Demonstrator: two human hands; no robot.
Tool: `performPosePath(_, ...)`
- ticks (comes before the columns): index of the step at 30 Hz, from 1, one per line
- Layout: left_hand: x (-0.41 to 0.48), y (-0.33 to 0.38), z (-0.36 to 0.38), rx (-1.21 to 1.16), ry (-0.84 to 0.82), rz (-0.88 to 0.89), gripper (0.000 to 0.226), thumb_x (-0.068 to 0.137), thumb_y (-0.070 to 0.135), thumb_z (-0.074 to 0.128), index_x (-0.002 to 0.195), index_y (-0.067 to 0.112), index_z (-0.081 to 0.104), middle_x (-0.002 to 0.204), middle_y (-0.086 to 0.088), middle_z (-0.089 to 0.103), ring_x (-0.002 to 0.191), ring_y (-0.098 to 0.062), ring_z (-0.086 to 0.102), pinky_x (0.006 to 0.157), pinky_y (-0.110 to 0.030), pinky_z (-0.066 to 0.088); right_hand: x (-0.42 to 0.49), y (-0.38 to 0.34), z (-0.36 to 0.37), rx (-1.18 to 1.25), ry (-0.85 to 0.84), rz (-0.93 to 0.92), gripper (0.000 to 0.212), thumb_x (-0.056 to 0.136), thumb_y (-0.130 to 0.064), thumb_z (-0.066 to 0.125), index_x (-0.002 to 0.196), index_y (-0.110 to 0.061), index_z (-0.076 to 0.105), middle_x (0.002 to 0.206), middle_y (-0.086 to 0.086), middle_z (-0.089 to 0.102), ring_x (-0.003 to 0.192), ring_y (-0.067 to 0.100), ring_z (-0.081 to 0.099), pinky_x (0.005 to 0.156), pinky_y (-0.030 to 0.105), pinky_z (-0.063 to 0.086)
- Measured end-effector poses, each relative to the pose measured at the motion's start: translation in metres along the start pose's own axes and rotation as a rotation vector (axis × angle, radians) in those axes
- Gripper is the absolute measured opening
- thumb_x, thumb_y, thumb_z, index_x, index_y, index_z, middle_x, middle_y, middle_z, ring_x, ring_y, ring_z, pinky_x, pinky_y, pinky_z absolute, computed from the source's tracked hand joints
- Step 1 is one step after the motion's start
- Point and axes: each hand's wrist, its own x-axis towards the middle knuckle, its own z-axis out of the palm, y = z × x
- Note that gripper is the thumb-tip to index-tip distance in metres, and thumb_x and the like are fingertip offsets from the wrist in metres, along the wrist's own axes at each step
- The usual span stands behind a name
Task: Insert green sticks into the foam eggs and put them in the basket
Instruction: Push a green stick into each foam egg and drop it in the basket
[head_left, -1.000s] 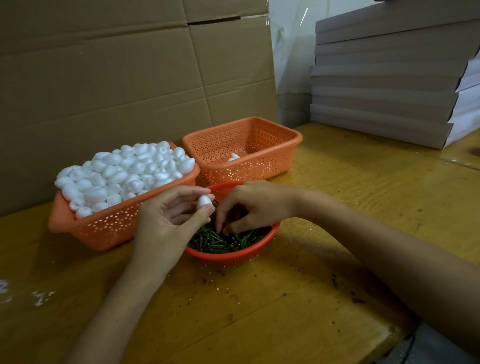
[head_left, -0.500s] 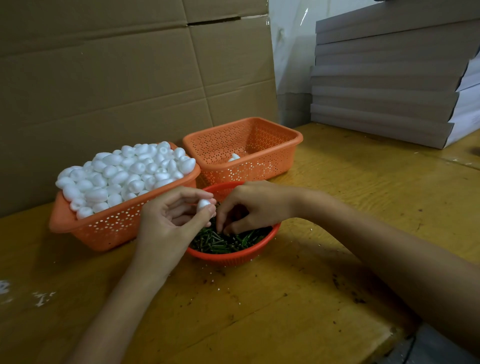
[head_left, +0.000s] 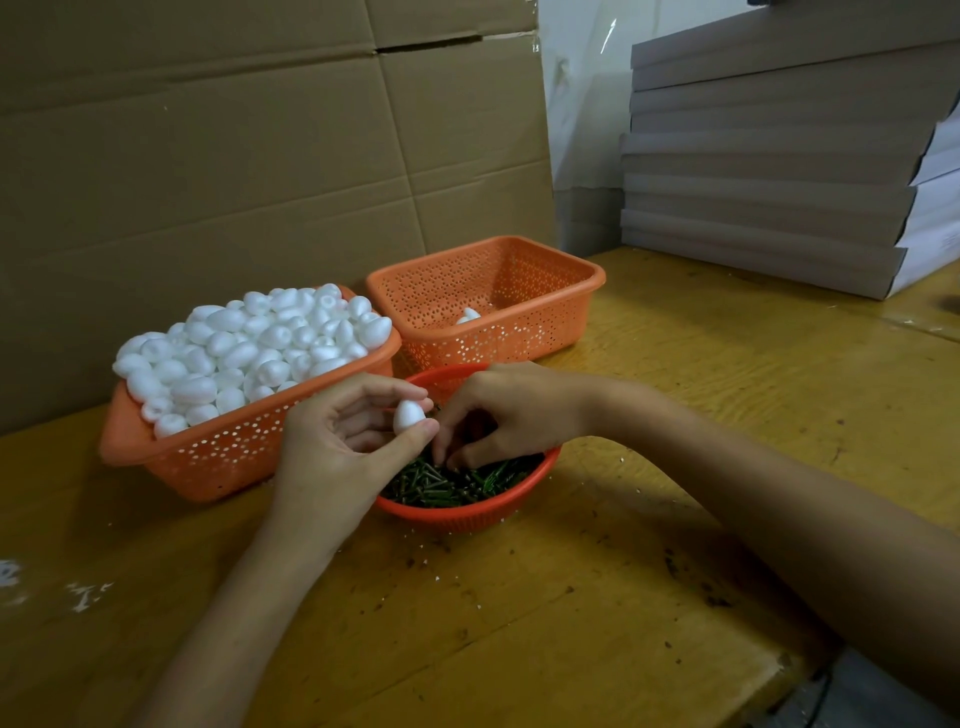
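A: Near edge first?

B: Table (head_left: 571, 623) edge cuts across the bottom right corner. Bare yellow wood in front of the bowl, scuffed, dotted with white crumbs. The widest open stretch runs to the right, past the right forearm.

A: Hands?

B: Left hand (head_left: 337, 447) is over the bowl's left rim, with thumb and fingertips pinching one foam egg (head_left: 409, 415), narrow end up. Right hand (head_left: 511, 410) is just beside it, fingers curled, tips down in the green sticks (head_left: 447, 486). Cannot tell whether a stick is pinched.

A: The bowl?

B: Red bowl (head_left: 457, 519), round, with sticks heaped inside. Its back rim sits close against both baskets.

A: Behind it?

B: Full basket (head_left: 218, 457) on the left, orange, with foam eggs (head_left: 249, 348) piled above its rim. Its right corner is against the far basket (head_left: 519, 332), same colour. A lone egg (head_left: 469, 316) lies on that one's floor, and its stick is hidden.

A: Back limits? Lettering?

B: Cardboard sheet (head_left: 234, 156) stands upright right behind the baskets, plain brown and creased. Stack of flat boxes (head_left: 769, 171) fills the far right corner of the table. A strip of white wall (head_left: 576, 104) shows between the two.
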Motion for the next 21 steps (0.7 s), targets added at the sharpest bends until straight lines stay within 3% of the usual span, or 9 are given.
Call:
performPosePath(5,-0.0006,0.0007,0.0003,0.009,0.009,0.0,0.025,0.08,0.005,0.089,0.097,0.021,0.079,0.102,0.006,0.081,0.088,-0.015,0.079,0.074,-0.019,0.06,-0.0005,-0.0012,-0.0008,0.009,-0.002,0.005,0.022,0.096,-0.027,0.07,0.116,-0.034,0.076,0.098,-0.028,0.066,0.087,-0.007,0.06,0.078,0.021,0.044)
performPosePath(10,-0.0008,0.0001,0.0016,-0.007,0.027,-0.004,0.028,0.081,0.002,0.087,0.1,0.02,0.079,0.108,0.008,0.08,0.093,-0.015,0.079,0.076,-0.019,0.06,-0.0008,-0.0013,-0.0007,0.051,0.004,0.002,0.018,0.096,-0.022,0.071,0.111,-0.03,0.076,0.099,-0.024,0.069,0.087,-0.009,0.061,0.077,0.016,0.042)
performPosePath(16,-0.0014,0.0015,0.0027,-0.015,0.051,0.006,0.031,0.081,-0.002,0.087,0.096,0.023,0.079,0.102,0.003,0.08,0.094,-0.014,0.078,0.075,-0.017,0.059,-0.0019,-0.0041,-0.0013,-0.004,-0.01,0.04,0.018,0.097,-0.026,0.068,0.114,-0.028,0.072,0.108,-0.017,0.07,0.099,0.005,0.063,0.088,0.034,0.051)
performPosePath(21,-0.0006,0.0002,0.0012,-0.039,0.041,-0.024,0.029,0.085,-0.003,0.084,0.099,0.022,0.08,0.099,0.001,0.081,0.09,-0.018,0.079,0.077,-0.023,0.062,-0.0034,-0.0039,-0.002,0.06,0.004,0.046,0.008,0.103,-0.025,0.06,0.111,-0.024,0.061,0.108,-0.005,0.067,0.098,0.014,0.062,0.087,0.042,0.052)
